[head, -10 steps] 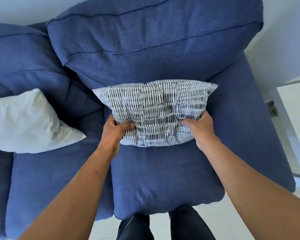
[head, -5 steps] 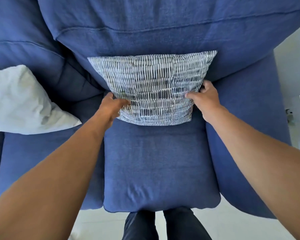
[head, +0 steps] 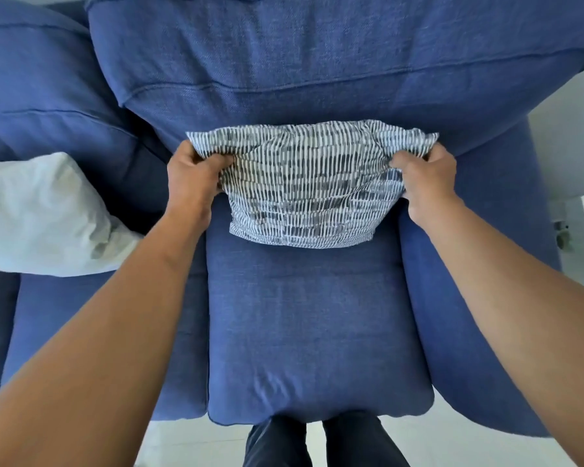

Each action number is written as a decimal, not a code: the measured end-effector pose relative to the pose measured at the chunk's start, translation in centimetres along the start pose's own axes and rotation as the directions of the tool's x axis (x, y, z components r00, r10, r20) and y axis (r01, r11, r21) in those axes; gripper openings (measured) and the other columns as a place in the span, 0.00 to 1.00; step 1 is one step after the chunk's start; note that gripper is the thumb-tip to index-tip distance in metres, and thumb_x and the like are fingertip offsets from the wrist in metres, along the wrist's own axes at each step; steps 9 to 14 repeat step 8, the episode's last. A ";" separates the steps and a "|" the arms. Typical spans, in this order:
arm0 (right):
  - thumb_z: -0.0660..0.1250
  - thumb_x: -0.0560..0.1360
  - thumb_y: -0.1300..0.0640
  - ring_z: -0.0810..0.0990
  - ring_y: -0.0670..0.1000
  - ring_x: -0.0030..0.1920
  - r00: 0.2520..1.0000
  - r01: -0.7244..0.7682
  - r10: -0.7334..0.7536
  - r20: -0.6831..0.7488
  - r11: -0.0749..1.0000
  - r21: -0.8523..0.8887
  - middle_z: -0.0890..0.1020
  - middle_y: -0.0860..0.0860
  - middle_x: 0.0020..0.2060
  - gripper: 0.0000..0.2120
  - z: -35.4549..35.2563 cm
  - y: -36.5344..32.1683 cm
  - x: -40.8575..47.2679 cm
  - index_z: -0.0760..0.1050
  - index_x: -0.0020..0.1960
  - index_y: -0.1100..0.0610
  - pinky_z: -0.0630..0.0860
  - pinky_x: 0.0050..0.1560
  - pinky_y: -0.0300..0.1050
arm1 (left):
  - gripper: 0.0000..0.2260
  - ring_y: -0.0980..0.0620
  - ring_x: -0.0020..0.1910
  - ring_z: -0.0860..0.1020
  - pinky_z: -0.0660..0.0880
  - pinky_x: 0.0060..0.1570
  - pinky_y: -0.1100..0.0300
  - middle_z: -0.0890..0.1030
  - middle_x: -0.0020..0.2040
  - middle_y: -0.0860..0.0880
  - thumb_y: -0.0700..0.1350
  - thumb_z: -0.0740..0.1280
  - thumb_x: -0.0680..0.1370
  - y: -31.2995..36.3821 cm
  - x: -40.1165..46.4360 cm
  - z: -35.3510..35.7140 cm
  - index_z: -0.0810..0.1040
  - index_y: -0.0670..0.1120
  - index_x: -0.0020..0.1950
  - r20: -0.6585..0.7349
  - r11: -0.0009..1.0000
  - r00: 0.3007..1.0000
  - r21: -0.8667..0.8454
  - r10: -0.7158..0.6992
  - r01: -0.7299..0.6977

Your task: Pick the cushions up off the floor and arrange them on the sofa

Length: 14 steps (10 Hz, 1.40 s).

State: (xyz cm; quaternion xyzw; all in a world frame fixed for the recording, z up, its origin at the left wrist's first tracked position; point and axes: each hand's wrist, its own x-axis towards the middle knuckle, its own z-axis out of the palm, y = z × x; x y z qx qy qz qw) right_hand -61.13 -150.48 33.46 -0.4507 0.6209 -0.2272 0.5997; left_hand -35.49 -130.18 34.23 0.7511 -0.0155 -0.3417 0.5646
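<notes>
left hand (head: 191, 176): mine, fist closed on striped cushion (head: 304, 187) upper left corner
right hand (head: 425, 176): pinching upper right corner, to square it up
cushion: on sofa (head: 317, 332) seat, leaning on backrest
white cushion (head: 44, 217): already placed on next seat

Sofa (head: 300, 332) showing matt blue woven cloth, coarse linen-like weave visible across seat and back cushions, raised stitched seams running along edges. Patterned cushion (head: 304, 193) wearing soft, thin printed cloth, white ground with dark broken stripes, fabric bunching and creasing where left hand (head: 191, 180) and right hand (head: 425, 178) are gripping upper corners. White cushion (head: 44, 214) lying at left in plain matt cloth, faintly crumpled. Floor (head: 199, 439) looking pale, smooth, slightly glossy. Trousers (head: 317, 443) appearing dark matt fabric.
</notes>
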 end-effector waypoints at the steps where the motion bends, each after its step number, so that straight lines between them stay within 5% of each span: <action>1: 0.75 0.76 0.59 0.85 0.53 0.54 0.996 -0.072 0.079 0.038 0.986 -0.153 0.85 0.50 0.52 0.09 0.1 0.7 -0.2 0.77 0.52 0.53 0.83 0.57 0.63 | 0.19 0.48 0.52 0.86 0.85 0.52 0.44 0.85 0.59 0.46 0.36 0.70 0.79 -1.4 -0.5 -0.1 0.75 0.42 0.69 0.036 0.984 0.987 0.090 -0.154 0.150; 2: 0.74 0.76 0.59 0.85 0.56 0.57 0.998 -0.061 0.063 0.013 0.987 -0.151 0.87 0.54 0.57 0.08 0.3 0.4 0.2 0.78 0.54 0.54 0.83 0.57 0.67 | 0.18 0.48 0.50 0.86 0.86 0.46 0.47 0.85 0.58 0.47 0.37 0.69 0.81 -1.3 -0.3 0.0 0.75 0.43 0.70 0.040 0.981 0.986 0.114 -0.161 0.156; 4: 0.73 0.75 0.60 0.82 0.52 0.45 0.997 0.059 -0.065 -0.032 0.986 -0.158 0.84 0.54 0.47 0.06 0.1 -0.1 0.3 0.78 0.51 0.57 0.83 0.52 0.69 | 0.12 0.48 0.44 0.88 0.86 0.36 0.53 0.86 0.55 0.45 0.36 0.68 0.80 -0.2 -0.6 -0.2 0.76 0.43 0.64 0.020 0.987 0.989 0.060 -0.149 0.147; 5: 0.72 0.76 0.58 0.85 0.54 0.46 0.997 0.060 -0.067 -0.036 0.984 -0.167 0.86 0.56 0.49 0.04 0.2 0.1 0.5 0.79 0.51 0.56 0.84 0.53 0.67 | 0.13 0.47 0.45 0.88 0.86 0.39 0.49 0.86 0.58 0.44 0.38 0.69 0.81 -0.1 -0.4 -0.2 0.75 0.43 0.65 0.028 0.983 0.986 0.087 -0.163 0.160; 6: 0.72 0.78 0.55 0.85 0.51 0.50 1.000 0.028 -0.029 -0.002 0.987 -0.158 0.87 0.56 0.57 0.06 0.4 0.2 0.4 0.80 0.53 0.57 0.83 0.60 0.59 | 0.18 0.44 0.56 0.86 0.84 0.54 0.42 0.82 0.65 0.44 0.44 0.70 0.81 0.0 -0.9 -0.1 0.72 0.43 0.70 0.032 0.978 0.990 0.162 -0.140 0.133; 7: 0.72 0.79 0.51 0.80 0.48 0.43 0.996 0.085 -0.083 0.020 0.981 -0.177 0.83 0.49 0.45 0.08 -0.1 0.3 -1.2 0.76 0.46 0.53 0.80 0.51 0.49 | 0.21 0.48 0.58 0.83 0.83 0.55 0.48 0.82 0.64 0.48 0.49 0.71 0.81 0.3 -2.4 -0.2 0.72 0.44 0.72 0.036 0.979 0.997 0.194 -0.068 0.059; 8: 0.73 0.78 0.50 0.80 0.49 0.46 0.993 0.116 -0.114 0.021 0.981 -0.158 0.82 0.51 0.47 0.10 -1.2 1.7 -3.0 0.80 0.53 0.56 0.78 0.52 0.47 | 0.21 0.51 0.52 0.81 0.82 0.56 0.45 0.82 0.58 0.50 0.52 0.70 0.81 -1.4 -5.0 -1.3 0.75 0.46 0.72 0.006 0.958 0.999 0.284 -0.053 0.049; 14: 0.73 0.78 0.50 0.80 0.49 0.46 0.993 0.116 -0.114 0.021 0.981 -0.158 0.82 0.51 0.47 0.10 -1.2 1.7 -3.0 0.80 0.53 0.56 0.78 0.52 0.47 | 0.21 0.51 0.52 0.81 0.82 0.56 0.45 0.82 0.58 0.50 0.52 0.70 0.81 -1.4 -5.0 -1.3 0.75 0.46 0.72 0.006 0.958 0.999 0.284 -0.053 0.049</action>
